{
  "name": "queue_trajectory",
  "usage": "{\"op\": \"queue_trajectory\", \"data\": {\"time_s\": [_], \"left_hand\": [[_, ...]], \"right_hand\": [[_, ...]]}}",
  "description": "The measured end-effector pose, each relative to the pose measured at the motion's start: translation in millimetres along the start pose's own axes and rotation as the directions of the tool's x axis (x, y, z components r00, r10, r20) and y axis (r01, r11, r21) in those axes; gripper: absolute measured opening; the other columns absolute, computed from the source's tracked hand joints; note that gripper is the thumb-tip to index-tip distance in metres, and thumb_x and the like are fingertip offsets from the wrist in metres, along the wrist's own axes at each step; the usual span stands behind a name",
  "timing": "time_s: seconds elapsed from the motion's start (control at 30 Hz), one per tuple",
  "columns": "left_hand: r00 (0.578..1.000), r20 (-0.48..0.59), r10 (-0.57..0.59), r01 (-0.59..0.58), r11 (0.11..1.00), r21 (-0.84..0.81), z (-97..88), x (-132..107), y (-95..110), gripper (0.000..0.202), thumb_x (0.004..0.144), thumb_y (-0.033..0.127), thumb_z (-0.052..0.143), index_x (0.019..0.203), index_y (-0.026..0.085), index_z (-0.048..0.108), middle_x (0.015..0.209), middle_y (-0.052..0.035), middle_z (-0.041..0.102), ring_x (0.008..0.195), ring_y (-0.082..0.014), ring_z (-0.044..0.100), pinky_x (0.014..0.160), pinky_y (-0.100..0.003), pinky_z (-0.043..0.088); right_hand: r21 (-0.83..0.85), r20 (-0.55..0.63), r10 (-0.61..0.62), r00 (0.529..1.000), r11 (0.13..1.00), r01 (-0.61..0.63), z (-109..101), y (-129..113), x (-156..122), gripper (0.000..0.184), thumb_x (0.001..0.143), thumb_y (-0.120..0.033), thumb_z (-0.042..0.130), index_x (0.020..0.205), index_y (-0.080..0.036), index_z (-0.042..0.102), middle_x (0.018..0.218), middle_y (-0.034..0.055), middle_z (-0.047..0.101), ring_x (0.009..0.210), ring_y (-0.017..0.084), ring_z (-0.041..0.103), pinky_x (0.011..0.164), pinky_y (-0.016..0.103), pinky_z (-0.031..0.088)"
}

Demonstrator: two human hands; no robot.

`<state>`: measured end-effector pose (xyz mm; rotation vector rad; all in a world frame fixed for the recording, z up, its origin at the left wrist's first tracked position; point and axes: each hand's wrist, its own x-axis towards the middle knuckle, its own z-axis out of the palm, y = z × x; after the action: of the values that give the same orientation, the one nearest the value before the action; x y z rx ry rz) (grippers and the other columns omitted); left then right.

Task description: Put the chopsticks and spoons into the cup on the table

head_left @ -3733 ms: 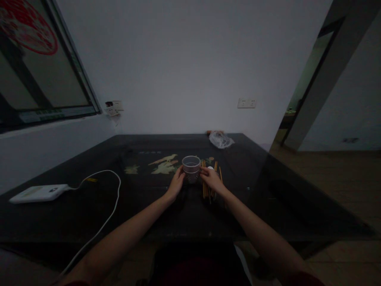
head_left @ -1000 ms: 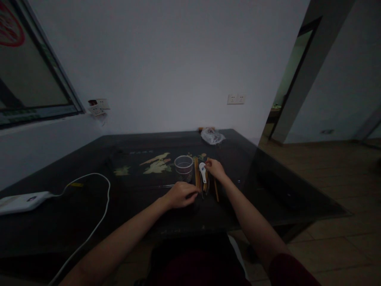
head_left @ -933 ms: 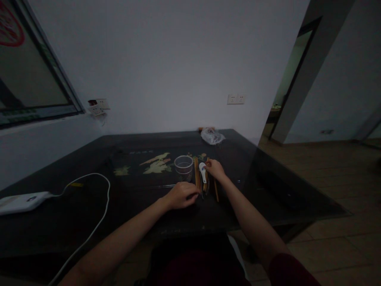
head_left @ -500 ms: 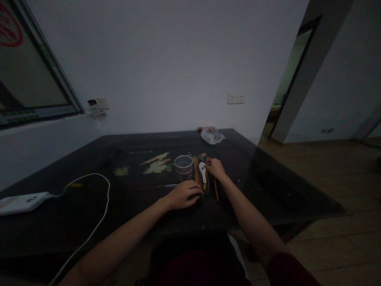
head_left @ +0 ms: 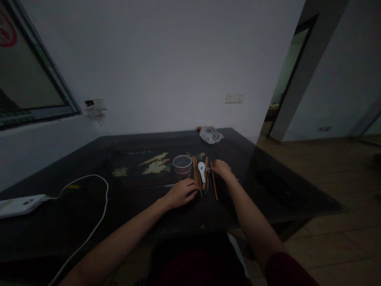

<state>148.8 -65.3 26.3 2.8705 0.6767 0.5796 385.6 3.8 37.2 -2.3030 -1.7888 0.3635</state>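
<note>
Near the table's middle, a white soup spoon [head_left: 202,171] with a blue mark lies on some of several wooden chopsticks [head_left: 195,169]. Beside it is a thin metal spoon [head_left: 207,169], its handle running toward me. A single chopstick [head_left: 214,186] slants on the right. My right hand [head_left: 222,169] is closed by its upper end, fingertips close to the metal spoon; any hold is hidden. My left hand [head_left: 183,192] lies palm down with fingers extended, tips beside the lower ends of the utensils. Behind it stands a clear plastic tub [head_left: 182,165].
A crumpled clear plastic bag [head_left: 210,135] sits at the back edge by the wall. On the left lies a white power bank [head_left: 24,205] with a white cable [head_left: 105,202]. A dark object [head_left: 279,188] rests on the right of the dark table [head_left: 139,214].
My right hand has shifted right, away from the white spoon, and the metal spoon now shows. The left hand has drawn slightly left from the utensils' lower ends. The view has shifted slightly.
</note>
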Motion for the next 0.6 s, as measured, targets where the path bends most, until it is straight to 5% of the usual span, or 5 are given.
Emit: {"op": "queue_trajectory", "data": {"time_s": [0.6], "left_hand": [[0.976, 0.032, -0.217, 0.214, 0.973, 0.082, 3.5, -1.8, -2.2, 0.022, 0.09, 0.027, 0.042, 0.104, 0.023, 0.058, 0.097, -0.0018, 0.062, 0.084, -0.0141, 0.059, 0.069, -0.022, 0.045]], "right_hand": [[-0.054, 0.077, 0.067, 0.995, 0.997, -0.063, -6.1, 2.9, -2.7, 0.043, 0.078, -0.034, 0.061, 0.116, -0.013, 0.061, 0.12, 0.0201, 0.06, 0.111, 0.032, 0.058, 0.085, 0.038, 0.048]]}}
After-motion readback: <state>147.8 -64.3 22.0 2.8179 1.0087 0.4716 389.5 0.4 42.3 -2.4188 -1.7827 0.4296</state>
